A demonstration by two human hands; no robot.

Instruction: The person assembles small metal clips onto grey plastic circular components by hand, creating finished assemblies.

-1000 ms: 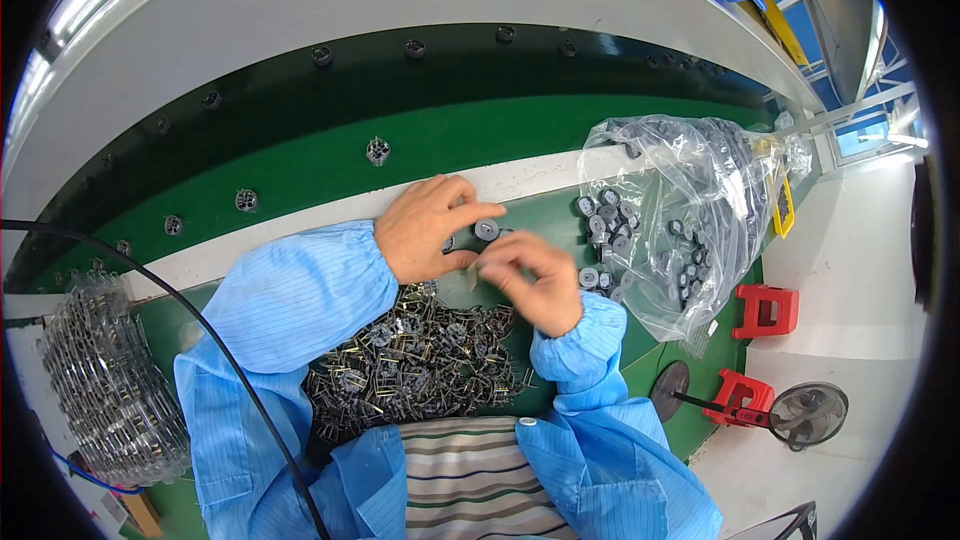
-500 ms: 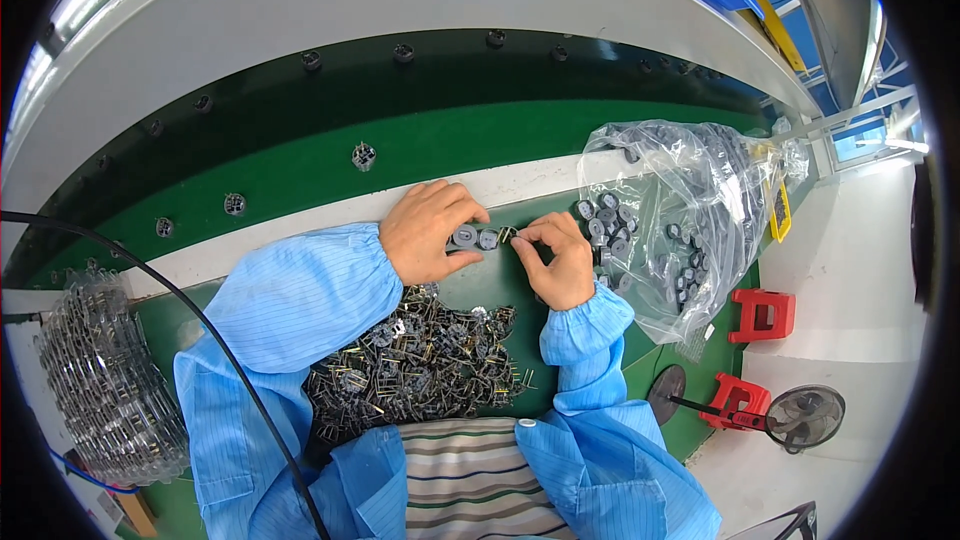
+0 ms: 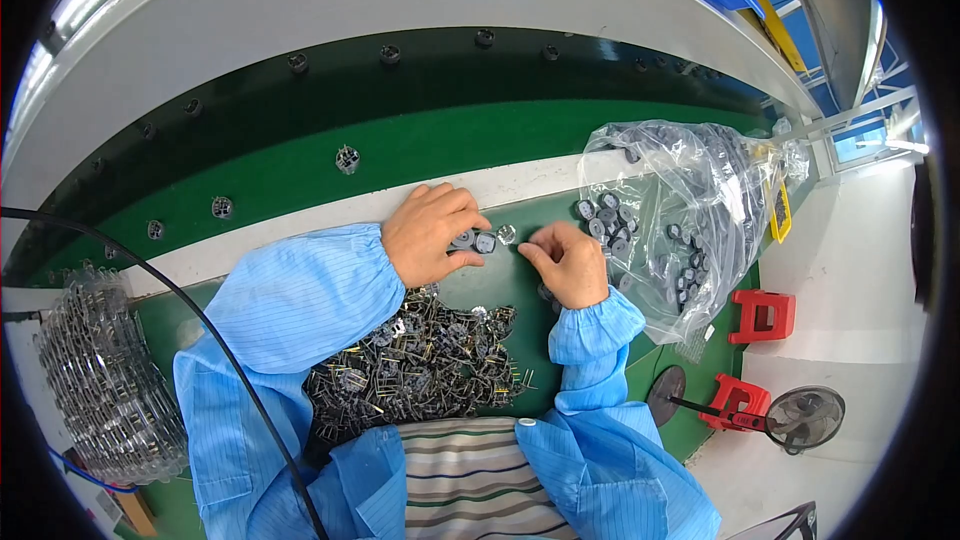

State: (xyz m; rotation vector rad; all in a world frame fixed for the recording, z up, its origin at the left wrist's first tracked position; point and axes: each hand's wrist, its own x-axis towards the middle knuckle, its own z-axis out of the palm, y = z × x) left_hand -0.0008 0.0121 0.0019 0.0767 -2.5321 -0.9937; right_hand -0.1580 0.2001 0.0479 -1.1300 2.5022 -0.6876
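Note:
My left hand (image 3: 430, 237) is closed around a short row of round grey caps (image 3: 485, 242), held between thumb and fingers above the green bench. Just past the end of that row is a small, shiny round part (image 3: 506, 233), apart from the fingertips of my right hand (image 3: 570, 265). The thumb and forefinger of that hand are pinched together, and whatever is between them is hidden. Below both hands lies a heap of small black parts with metal pins (image 3: 420, 365). Loose grey caps (image 3: 607, 218) lie beside my right hand at the mouth of a clear plastic bag (image 3: 680, 180).
Beyond a white ledge (image 3: 540, 178) runs a green conveyor belt (image 3: 440, 135) carrying spaced round parts (image 3: 347, 159). Stacked clear plastic trays (image 3: 110, 380) stand at the left. A black cable (image 3: 200, 315) crosses my left sleeve. Red stools (image 3: 763, 313) and a fan (image 3: 804, 416) are at the right.
My right hand has drawn back slightly to the right, away from the pinned part at the end of the row. Parts on the belt have shifted left. My left hand stays nearly still.

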